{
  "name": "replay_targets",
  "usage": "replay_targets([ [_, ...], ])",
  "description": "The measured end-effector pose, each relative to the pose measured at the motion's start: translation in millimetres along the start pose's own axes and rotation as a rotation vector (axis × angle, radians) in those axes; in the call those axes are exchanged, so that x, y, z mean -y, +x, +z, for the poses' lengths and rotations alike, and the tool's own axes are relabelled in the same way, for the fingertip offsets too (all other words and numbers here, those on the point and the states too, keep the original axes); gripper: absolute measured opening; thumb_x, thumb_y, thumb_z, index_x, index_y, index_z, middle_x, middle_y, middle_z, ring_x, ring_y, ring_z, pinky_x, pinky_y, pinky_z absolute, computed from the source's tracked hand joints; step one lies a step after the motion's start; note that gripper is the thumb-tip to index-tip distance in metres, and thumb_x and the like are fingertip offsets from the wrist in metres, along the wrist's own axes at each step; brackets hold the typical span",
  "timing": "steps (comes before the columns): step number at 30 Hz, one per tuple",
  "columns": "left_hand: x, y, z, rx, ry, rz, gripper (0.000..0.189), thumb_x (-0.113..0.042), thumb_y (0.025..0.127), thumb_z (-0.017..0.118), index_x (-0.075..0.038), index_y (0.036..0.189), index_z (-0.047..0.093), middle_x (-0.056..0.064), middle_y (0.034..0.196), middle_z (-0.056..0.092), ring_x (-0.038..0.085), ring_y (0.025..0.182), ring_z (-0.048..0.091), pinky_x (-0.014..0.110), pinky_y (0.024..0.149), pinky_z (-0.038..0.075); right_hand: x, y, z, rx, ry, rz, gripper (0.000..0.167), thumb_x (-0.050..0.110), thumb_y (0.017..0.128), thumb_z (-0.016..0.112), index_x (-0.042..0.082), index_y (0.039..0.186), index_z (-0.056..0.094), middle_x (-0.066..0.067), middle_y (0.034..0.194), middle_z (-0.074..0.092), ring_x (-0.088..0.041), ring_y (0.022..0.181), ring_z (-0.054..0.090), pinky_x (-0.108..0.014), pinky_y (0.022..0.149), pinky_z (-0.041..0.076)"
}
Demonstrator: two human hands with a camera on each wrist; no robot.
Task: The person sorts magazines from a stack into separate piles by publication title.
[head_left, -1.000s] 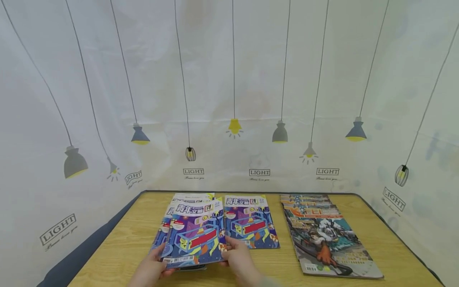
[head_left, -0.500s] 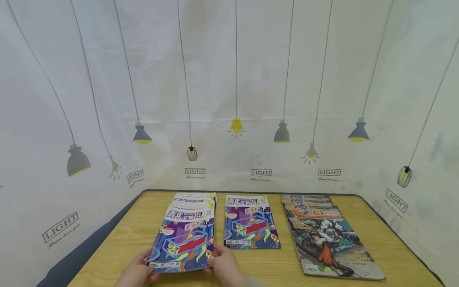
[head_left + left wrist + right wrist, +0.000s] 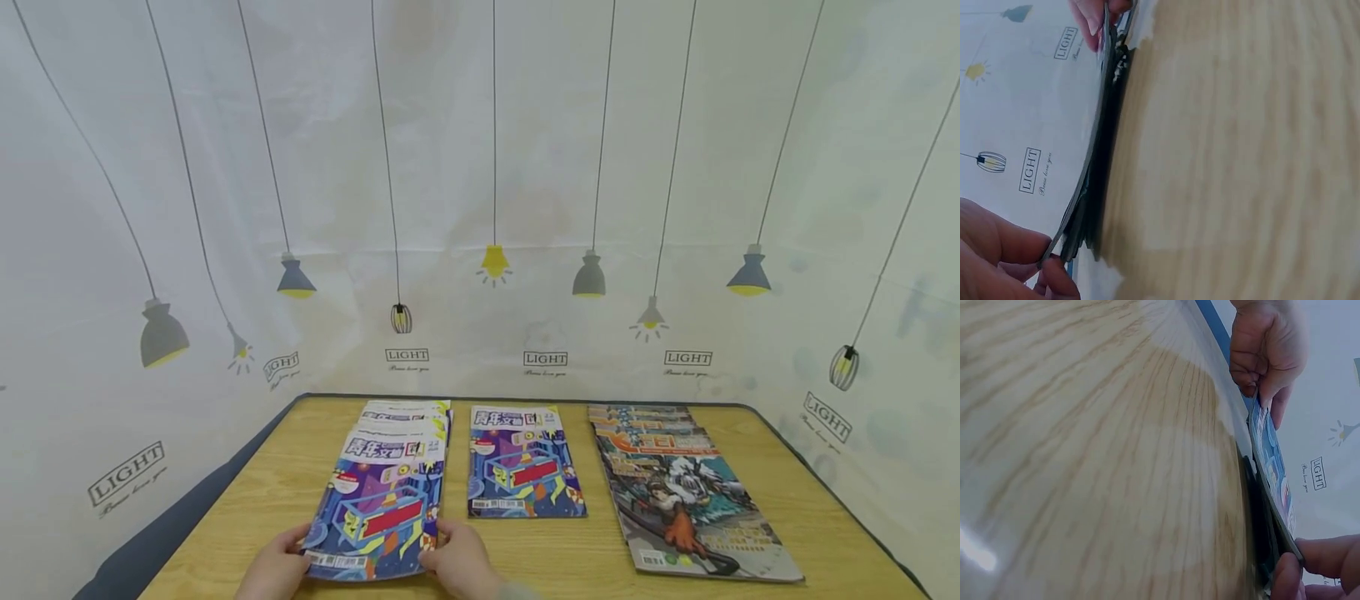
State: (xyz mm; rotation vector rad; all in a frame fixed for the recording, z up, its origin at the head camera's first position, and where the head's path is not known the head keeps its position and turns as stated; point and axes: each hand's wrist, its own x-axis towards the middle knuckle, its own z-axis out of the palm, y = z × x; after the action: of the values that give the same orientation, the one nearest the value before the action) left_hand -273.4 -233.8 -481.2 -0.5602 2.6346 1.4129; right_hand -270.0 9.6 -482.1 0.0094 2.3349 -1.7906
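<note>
A purple-and-blue magazine (image 3: 382, 508) tops the overlapping left stack, its near edge slightly raised in the wrist views. My left hand (image 3: 276, 565) pinches its near left corner between thumb and fingers. At the near right corner, my right hand (image 3: 463, 560) grips the same magazine, thumb above and fingers below. In the left wrist view, other magazines (image 3: 1082, 231) lie under the lifted edge. The white mastheads of the lower magazines (image 3: 408, 410) show behind the top one.
A matching single magazine (image 3: 525, 467) lies right of the stack. Farther right is a fanned stack of comic magazines (image 3: 693, 508). All rest on a wooden table (image 3: 547, 554) with a lamp-printed backdrop (image 3: 480, 167) behind and at the sides.
Both hands have brought the top magazine left and toward me, off its overlap with the single magazine and down onto the left stack. The other magazines stay put.
</note>
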Motion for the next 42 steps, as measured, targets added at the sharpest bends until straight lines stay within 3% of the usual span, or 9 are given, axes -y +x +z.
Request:
replay_targets([
  [4,3.4,2.2,-0.7,-0.014,0.05,0.012,0.052,0.0,0.084,0.056,0.012,0.133,0.043,0.027,0.107,0.051,0.036,0.095,0.049,0.048,0.082,0.045,-3,3.1,-2,0.021,-0.05,0.015,0.047,-0.002,0.081,0.069,-0.015,0.124,0.055,-0.015,0.114,0.064,-0.016,0.092,0.058,-0.04,0.087,0.052],
  [10,0.4,6.7,-2.0,-0.042,0.084,0.041,0.057,-0.005,0.082,0.063,0.013,0.132,0.044,0.033,0.114,0.05,0.04,0.1,0.049,0.051,0.085,0.046,-9,5.6,-9,-0.009,-0.083,-0.023,0.042,0.003,0.081,0.07,-0.012,0.119,0.06,-0.013,0.106,0.066,-0.02,0.088,0.06,-0.039,0.08,0.053],
  [14,-9.7,6.0,0.1,-0.031,0.028,0.055,0.055,-0.012,0.087,0.061,0.011,0.134,0.044,0.029,0.112,0.051,0.037,0.099,0.047,0.046,0.081,0.047,-11,6.7,-21,-0.067,-0.086,-0.02,0.036,0.007,0.082,0.07,-0.008,0.114,0.063,-0.015,0.106,0.065,-0.027,0.095,0.059,-0.045,0.083,0.052],
  [17,-22.9,0.9,6.9,-0.009,-0.024,0.071,0.052,-0.016,0.091,0.059,0.009,0.134,0.045,0.022,0.108,0.052,0.032,0.097,0.047,0.039,0.077,0.047,-14,8.3,-33,-0.1,-0.078,-0.027,0.032,0.007,0.082,0.068,-0.006,0.111,0.065,-0.012,0.102,0.064,-0.024,0.09,0.057,-0.041,0.079,0.051],
  [23,-56.6,-11.5,36.3,0.041,-0.131,0.064,0.049,-0.017,0.093,0.059,0.002,0.137,0.047,0.02,0.115,0.052,0.031,0.101,0.048,0.041,0.081,0.047,-20,11.4,-60,-0.126,-0.067,-0.022,0.03,0.007,0.085,0.066,-0.003,0.112,0.066,-0.006,0.095,0.062,-0.018,0.081,0.053,-0.034,0.07,0.049],
  [30,-86.6,-25.0,81.1,0.096,-0.237,0.237,0.046,-0.012,0.09,0.061,0.001,0.132,0.053,0.013,0.106,0.055,0.027,0.094,0.051,0.04,0.075,0.047,-25,15.3,-97,-0.151,-0.049,0.011,0.03,0.009,0.089,0.063,-0.006,0.115,0.064,-0.011,0.101,0.063,-0.02,0.085,0.056,-0.033,0.07,0.052],
  [34,-101.5,-29.1,104.1,0.108,-0.252,0.294,0.044,-0.011,0.088,0.062,0.002,0.13,0.056,0.011,0.105,0.057,0.024,0.095,0.053,0.043,0.083,0.046,-29,18.0,-118,-0.177,-0.027,0.011,0.035,0.009,0.09,0.062,-0.011,0.119,0.06,-0.021,0.113,0.06,-0.024,0.091,0.058,-0.034,0.071,0.052],
  [37,-110.5,-28.6,118.6,0.148,-0.295,0.267,0.044,-0.01,0.089,0.061,0.001,0.131,0.055,0.013,0.109,0.056,0.026,0.099,0.052,0.046,0.086,0.046,-30,18.7,-131,-0.202,0.006,0.022,0.039,0.008,0.09,0.061,-0.012,0.123,0.057,-0.026,0.124,0.056,-0.027,0.1,0.058,-0.036,0.075,0.052],
  [42,-120.3,-22.2,138.3,0.167,-0.342,0.243,0.042,-0.01,0.089,0.06,0.002,0.13,0.055,0.014,0.108,0.055,0.028,0.098,0.052,0.047,0.084,0.046,-34,19.7,-148,-0.267,-0.005,0.042,0.038,0.009,0.091,0.061,-0.011,0.123,0.057,-0.024,0.119,0.058,-0.032,0.102,0.057,-0.041,0.079,0.051],
])
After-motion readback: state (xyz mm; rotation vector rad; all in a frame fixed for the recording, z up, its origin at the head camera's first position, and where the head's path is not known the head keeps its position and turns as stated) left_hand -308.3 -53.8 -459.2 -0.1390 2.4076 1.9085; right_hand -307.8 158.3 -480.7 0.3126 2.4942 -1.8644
